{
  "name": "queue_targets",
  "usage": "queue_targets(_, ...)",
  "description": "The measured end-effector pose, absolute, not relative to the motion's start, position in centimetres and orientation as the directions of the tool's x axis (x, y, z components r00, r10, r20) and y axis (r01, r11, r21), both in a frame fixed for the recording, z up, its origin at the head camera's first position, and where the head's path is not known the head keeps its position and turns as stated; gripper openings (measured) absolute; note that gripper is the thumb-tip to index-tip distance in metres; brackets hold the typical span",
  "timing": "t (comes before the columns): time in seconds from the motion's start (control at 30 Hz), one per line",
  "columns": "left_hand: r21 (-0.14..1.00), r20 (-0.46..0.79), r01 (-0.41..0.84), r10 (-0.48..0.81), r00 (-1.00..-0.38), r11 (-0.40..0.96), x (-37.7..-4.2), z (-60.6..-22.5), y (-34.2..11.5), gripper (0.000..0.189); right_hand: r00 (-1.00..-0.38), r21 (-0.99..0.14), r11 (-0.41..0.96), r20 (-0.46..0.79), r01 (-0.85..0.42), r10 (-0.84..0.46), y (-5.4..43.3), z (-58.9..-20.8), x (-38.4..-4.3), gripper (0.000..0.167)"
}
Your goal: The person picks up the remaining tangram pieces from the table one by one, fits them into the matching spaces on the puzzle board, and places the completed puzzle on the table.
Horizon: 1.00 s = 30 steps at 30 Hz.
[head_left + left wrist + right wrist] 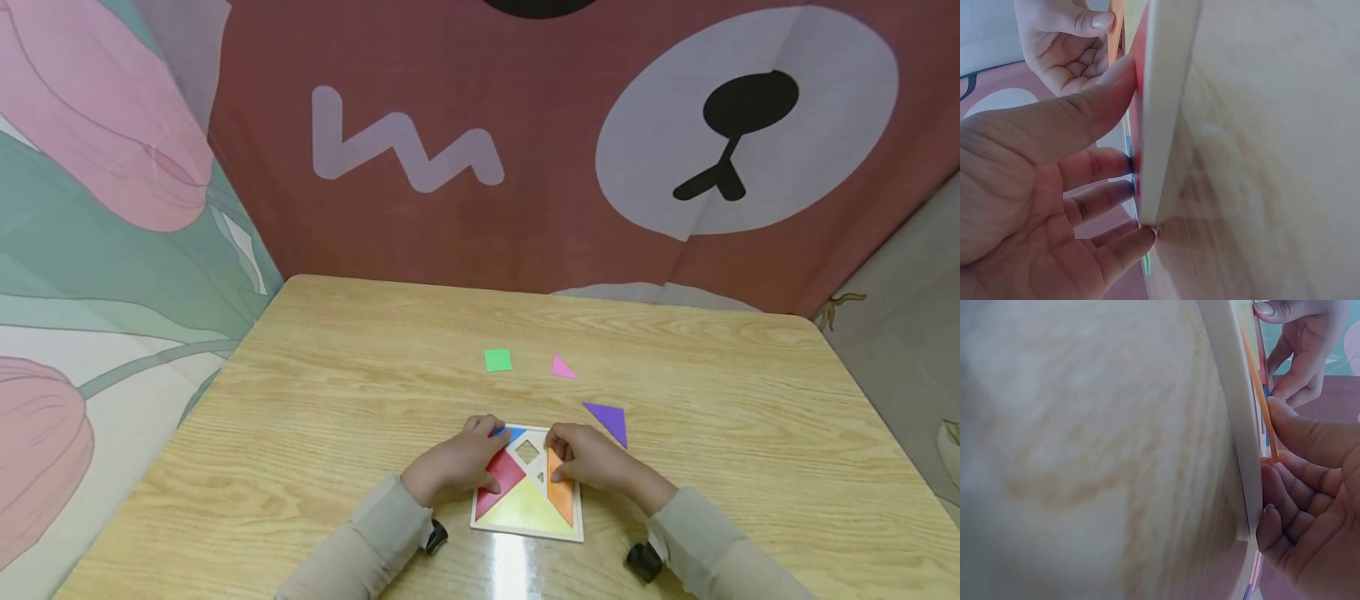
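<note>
A square tangram board lies at the table's front, holding red, yellow and blue pieces; bare recesses show among them. My left hand rests over its left side, with the thumb on the red piece and fingertips at the blue one and the board's edge. On the right side, my right hand pinches an orange parallelogram piece. In the right wrist view, this orange piece tilts up from the board, between thumb and a fingertip.
Behind the board lie a green square, a pink triangle and a purple triangle on the wooden table. A patterned cloth hangs along the table's back edge.
</note>
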<state>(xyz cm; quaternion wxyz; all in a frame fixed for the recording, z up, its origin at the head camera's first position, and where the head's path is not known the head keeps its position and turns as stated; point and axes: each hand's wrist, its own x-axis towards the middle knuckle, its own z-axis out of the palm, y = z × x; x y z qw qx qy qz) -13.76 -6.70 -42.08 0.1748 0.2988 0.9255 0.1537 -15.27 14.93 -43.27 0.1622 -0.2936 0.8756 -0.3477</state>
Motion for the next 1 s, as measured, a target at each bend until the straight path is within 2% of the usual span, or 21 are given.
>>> queue_targets(1.0, 0.384, -0.213, 0.515, 0.616, -0.758, 0.766, -13.74, -42.27, -6.73, 0.066, -0.747, -0.685, 0.576, -0.070, -0.446, -0.661, 15.23, -43.44, -15.15, 0.030)
